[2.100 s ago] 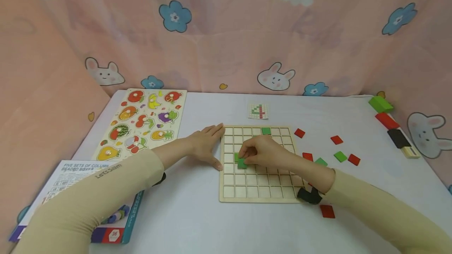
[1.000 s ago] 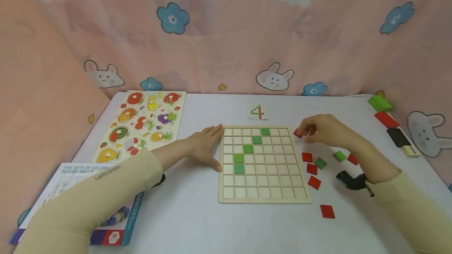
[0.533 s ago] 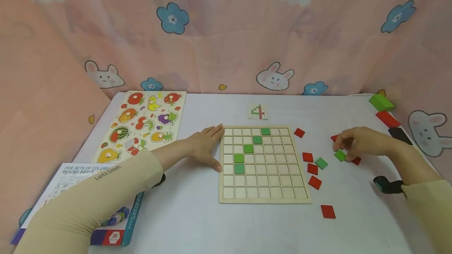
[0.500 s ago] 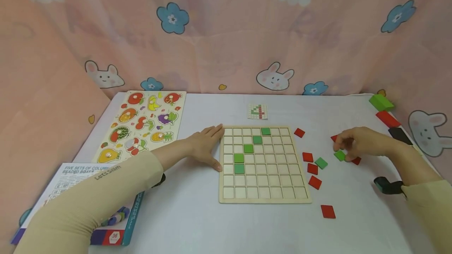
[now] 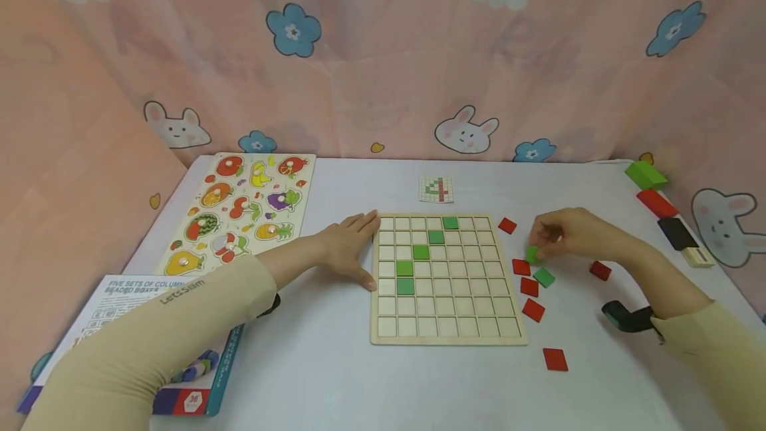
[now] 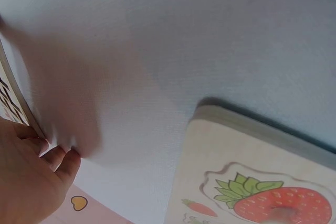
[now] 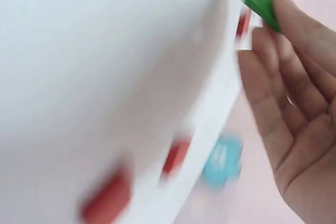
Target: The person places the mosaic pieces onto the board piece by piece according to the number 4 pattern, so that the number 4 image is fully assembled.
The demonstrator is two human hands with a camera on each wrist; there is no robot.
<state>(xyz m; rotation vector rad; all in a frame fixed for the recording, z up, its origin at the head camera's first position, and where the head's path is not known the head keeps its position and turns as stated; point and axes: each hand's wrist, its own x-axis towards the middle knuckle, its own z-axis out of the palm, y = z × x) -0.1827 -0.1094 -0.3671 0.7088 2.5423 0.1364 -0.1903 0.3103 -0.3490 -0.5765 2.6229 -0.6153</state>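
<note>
Green tile [image 5: 532,254] pinched in right hand [image 5: 568,234] grip, beside the wooden grid board [image 5: 447,334] right edge. Left hand [image 5: 347,248] grip wide, flat against board's left edge on the tabletop [image 5: 335,378].

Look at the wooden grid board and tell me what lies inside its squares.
Five green tiles sit in the grid board, stepping diagonally from upper right to lower left; every other square shows bare wood. The left hand rests at its left edge, covering no squares.
</note>
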